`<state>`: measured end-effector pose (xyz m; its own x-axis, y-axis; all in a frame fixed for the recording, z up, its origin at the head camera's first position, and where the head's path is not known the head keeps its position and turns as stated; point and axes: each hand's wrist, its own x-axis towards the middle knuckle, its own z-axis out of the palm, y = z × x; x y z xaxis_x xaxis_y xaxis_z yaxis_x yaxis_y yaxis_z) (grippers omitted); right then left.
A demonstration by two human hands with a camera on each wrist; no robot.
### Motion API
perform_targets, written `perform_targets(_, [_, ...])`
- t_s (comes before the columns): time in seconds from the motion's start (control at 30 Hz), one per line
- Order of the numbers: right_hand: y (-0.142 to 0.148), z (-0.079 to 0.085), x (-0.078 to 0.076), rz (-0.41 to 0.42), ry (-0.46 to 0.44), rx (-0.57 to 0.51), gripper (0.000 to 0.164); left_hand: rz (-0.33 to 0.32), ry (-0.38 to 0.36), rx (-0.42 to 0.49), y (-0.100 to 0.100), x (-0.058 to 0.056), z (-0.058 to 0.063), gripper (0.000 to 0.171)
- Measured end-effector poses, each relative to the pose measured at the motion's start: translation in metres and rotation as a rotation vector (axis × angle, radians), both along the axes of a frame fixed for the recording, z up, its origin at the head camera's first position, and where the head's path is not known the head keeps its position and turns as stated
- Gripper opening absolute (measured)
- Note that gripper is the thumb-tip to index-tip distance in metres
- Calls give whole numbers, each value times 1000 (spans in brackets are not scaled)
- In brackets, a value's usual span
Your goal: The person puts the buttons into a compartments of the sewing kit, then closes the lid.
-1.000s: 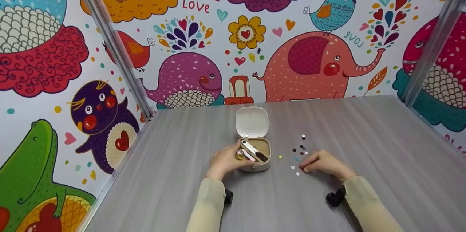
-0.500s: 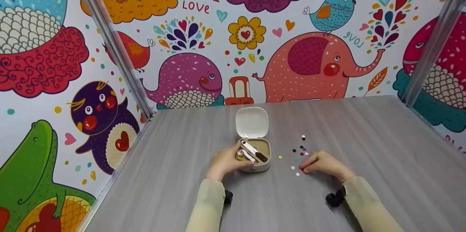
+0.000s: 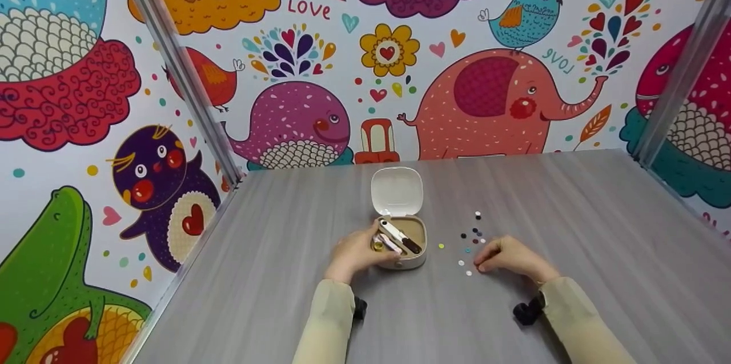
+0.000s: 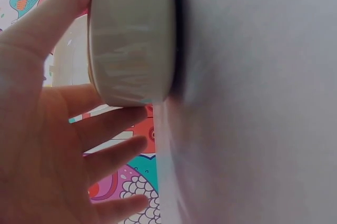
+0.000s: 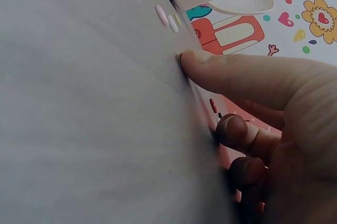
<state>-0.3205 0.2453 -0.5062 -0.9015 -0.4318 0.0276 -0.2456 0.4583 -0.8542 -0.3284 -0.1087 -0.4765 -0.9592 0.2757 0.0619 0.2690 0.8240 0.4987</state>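
A small cream box [image 3: 411, 262] stands with its white lid [image 3: 397, 191] flipped back. Inside lie a white tool with a dark brown end [image 3: 400, 236] and a gold-coloured piece [image 3: 377, 246]. My left hand [image 3: 355, 252] grips the box at its left front corner; in the left wrist view, the thumb and index finger sit against it while the other fingers stretch out. My right hand [image 3: 514, 258] has its fingertips down at the table beside several scattered buttons [image 3: 461, 263]. Thumb and index finger seem to pinch a small dark button, mostly hidden, at the thumb tip [image 5: 195, 63].
Several more buttons, black [image 3: 464, 236], teal [image 3: 468, 250] and white, spread over the grey table [image 3: 285, 238] between box and right hand. A lone yellow button [image 3: 441, 246] lies nearer the box. Patterned walls [image 3: 320, 55] close off the back and sides.
The view has shifted very slightly. Both hands, the box and the buttons keep nearly the same places.
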Motion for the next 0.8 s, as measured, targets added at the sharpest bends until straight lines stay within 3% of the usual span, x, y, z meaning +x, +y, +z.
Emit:
perform_targets(0.57, [2, 0, -1, -30, 32, 69, 13, -6, -6, 10, 0, 0, 2, 101])
perform_targets(0.8, [3, 3, -1, -28, 15, 26, 13, -8, -5, 26, -1, 0, 1, 101])
